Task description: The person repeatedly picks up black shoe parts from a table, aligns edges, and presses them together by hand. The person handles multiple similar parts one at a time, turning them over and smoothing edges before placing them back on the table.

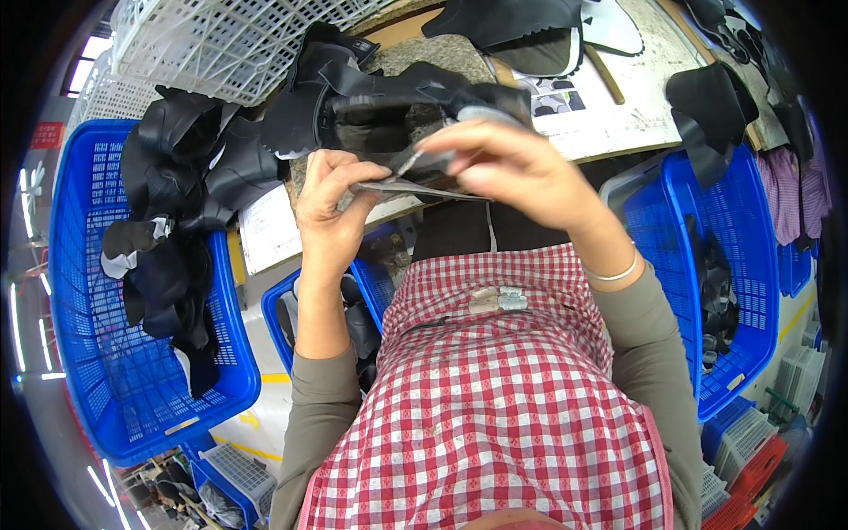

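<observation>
My left hand (332, 196) pinches the edge of a thin black leather-like piece (430, 189) between thumb and fingers, in front of the table's near edge. The piece stretches rightward from it, seen nearly edge-on. My right hand (515, 168) is over the right end of that piece, smeared by motion, so its grip is unclear. Just beyond my hands, a heap of black leather pieces (389, 84) lies on the table, with a dark hollow in its middle. A rounded pale grey shape (490, 116) shows partly behind my right hand.
A blue basket (88, 353) stands at my left, black pieces hanging over its edge; another blue basket (740, 371) is at my right. A white crate (185, 49) sits at the far left. A wooden stick (604, 74) and large black pieces (512, 26) lie on the table (632, 124).
</observation>
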`<state>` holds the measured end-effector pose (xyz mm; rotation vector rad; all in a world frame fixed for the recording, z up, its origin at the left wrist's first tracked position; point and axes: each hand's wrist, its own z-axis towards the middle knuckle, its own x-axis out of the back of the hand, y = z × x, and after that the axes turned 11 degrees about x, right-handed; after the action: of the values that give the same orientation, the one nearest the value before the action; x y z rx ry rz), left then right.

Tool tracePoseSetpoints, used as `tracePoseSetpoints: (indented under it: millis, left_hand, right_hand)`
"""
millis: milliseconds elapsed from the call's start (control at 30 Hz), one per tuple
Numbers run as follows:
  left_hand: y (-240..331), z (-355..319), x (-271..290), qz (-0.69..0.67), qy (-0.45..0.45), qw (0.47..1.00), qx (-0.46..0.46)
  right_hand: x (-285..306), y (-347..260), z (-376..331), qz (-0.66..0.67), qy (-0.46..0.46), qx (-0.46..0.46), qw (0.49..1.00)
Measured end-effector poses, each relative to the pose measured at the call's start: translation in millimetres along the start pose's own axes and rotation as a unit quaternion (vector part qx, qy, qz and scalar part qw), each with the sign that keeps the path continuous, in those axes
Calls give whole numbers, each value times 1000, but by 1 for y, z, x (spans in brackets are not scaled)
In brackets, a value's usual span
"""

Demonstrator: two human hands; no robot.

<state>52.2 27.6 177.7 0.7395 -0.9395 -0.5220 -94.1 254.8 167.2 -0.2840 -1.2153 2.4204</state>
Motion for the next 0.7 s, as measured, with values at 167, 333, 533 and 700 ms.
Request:
tracePoseSetpoints:
  millis: [167,333,533,700]
  left_hand:
    - [12,1,2,78,-2,995,-57]
    - [9,-10,-10,73,-8,987,-140]
    - [0,-26,-37,201,10,970,-139]
    - [-6,-31,-40,197,39,955,-217]
  right_hand:
    - [-7,19,16,-416,-100,71,901]
    - [7,33,6,-580,-82,197,786]
    - [7,39,-11,-628,-88,298,713]
    - [-1,42,-21,-628,-77,283,721]
